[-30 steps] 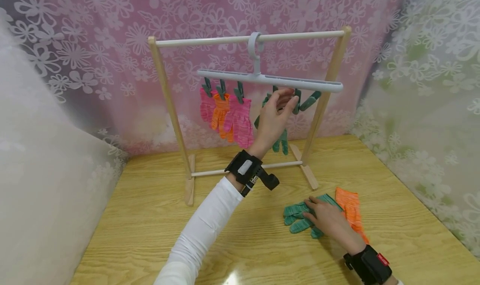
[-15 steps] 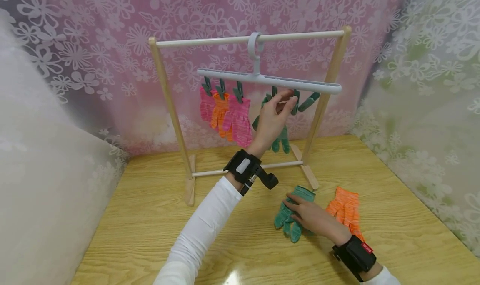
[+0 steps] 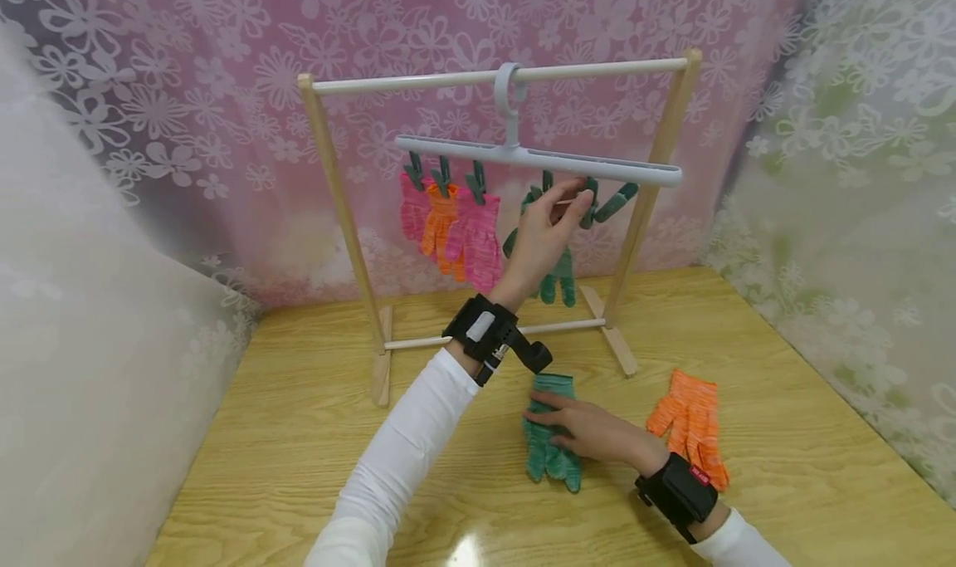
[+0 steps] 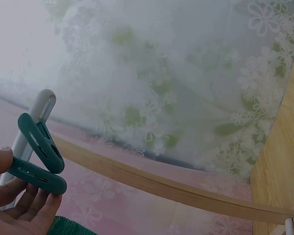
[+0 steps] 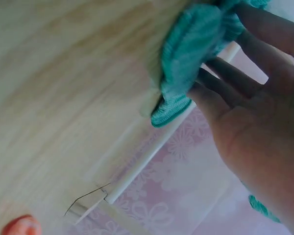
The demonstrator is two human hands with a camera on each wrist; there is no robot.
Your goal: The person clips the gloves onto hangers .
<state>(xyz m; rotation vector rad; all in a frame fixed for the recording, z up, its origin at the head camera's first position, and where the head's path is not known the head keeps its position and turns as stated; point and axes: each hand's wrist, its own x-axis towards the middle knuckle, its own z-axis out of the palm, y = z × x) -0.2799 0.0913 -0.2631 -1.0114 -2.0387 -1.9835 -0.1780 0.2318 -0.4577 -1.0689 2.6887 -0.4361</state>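
My left hand (image 3: 543,231) is raised to the right half of the grey hanger (image 3: 620,169). Its thumb and fingers pinch a green clothespin (image 4: 37,175), plain in the left wrist view; a second green clothespin (image 4: 41,144) hangs beside it. A green glove (image 3: 563,278) hangs partly hidden behind this hand. Down on the table, my right hand (image 3: 601,434) rests extended fingers on another green glove (image 3: 556,463), which lies with its cuff toward the rack. That glove (image 5: 188,54) looks bunched beneath the fingertips in the right wrist view.
An orange glove (image 3: 693,422) lies on the table to the right. Pink gloves (image 3: 478,243) and an orange one (image 3: 441,218) hang clipped on the hanger's left half. The wooden rack (image 3: 662,131) carries the hanger; patterned curtains (image 3: 224,135) surround the table.
My right hand has slid the green glove leftward over the table, away from the orange glove, and turned it so its cuff points to the rack. The left hand stays at the clothespin.
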